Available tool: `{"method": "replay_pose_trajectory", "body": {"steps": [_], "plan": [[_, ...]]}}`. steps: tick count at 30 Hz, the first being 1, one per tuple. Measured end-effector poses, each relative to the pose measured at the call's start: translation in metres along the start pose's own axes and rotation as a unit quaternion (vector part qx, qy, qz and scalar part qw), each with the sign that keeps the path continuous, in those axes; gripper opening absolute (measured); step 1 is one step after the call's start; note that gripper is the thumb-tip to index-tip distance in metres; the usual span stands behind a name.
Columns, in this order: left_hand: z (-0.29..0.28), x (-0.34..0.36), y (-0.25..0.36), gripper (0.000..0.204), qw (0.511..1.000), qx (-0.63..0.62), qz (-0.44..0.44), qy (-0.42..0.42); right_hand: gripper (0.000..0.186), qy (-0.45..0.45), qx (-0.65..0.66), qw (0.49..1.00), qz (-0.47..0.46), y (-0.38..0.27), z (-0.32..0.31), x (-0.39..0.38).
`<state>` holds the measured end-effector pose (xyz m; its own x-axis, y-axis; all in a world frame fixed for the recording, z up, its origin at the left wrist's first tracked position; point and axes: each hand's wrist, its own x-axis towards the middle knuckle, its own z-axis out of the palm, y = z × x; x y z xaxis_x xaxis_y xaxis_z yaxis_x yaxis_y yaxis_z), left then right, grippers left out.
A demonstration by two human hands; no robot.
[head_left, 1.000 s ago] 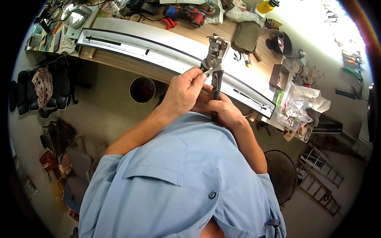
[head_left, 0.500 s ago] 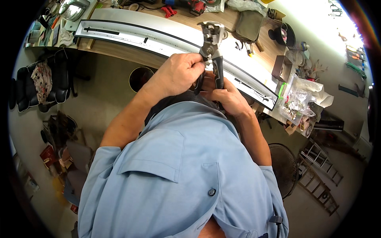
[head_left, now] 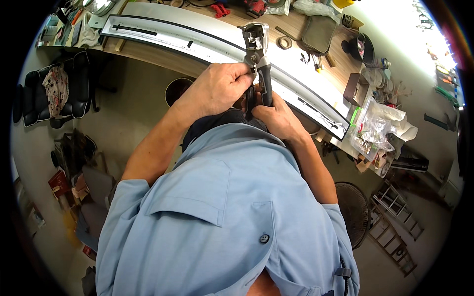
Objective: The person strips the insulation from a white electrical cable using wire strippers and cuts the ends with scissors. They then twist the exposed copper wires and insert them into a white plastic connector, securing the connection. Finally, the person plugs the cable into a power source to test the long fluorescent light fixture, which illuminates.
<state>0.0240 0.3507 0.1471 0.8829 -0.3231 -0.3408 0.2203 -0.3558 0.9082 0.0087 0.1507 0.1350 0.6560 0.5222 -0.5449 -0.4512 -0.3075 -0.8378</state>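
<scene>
A metal plier-like tool (head_left: 256,42), apparently a wire stripper with black-and-grey handles, stands head-up at the bench's front edge. My right hand (head_left: 276,118) grips its handles from below. My left hand (head_left: 219,86) is closed, thumb and index pinched beside the tool's pivot; what lies between them is hidden. Behind the tool a long white panel with a black frame (head_left: 321,114) lies along the bench, with dark strips on it.
The wooden bench (head_left: 338,55) holds a tape roll (head_left: 284,42), a grey case (head_left: 317,34), a dark box (head_left: 356,89) and plastic bags (head_left: 375,135). Below are a bin (head_left: 177,91), a black chair (head_left: 34,96), a fan (head_left: 350,212) and ladders (head_left: 395,207).
Both hands and the tool have moved up in the view. The tool's handles now stand apart, with more of the second handle showing. The bench also appears higher in the view.
</scene>
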Motion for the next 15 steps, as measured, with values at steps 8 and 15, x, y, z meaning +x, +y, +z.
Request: {"method": "replay_pose_trajectory", "body": {"steps": [8, 15], "plan": [[0.0002, -0.0018, -0.0049, 0.027, 1.000, 0.017, 0.010, 0.013, 0.015, 0.027, 0.022, 0.999, 0.031, -0.0004, 0.0089, 0.0040], [0.0005, -0.0021, -0.0053, 0.029, 0.999, 0.037, 0.018, 0.033, 0.024, 0.053, -0.001, 0.998, 0.028, -0.0051, 0.0112, 0.0074]]}}
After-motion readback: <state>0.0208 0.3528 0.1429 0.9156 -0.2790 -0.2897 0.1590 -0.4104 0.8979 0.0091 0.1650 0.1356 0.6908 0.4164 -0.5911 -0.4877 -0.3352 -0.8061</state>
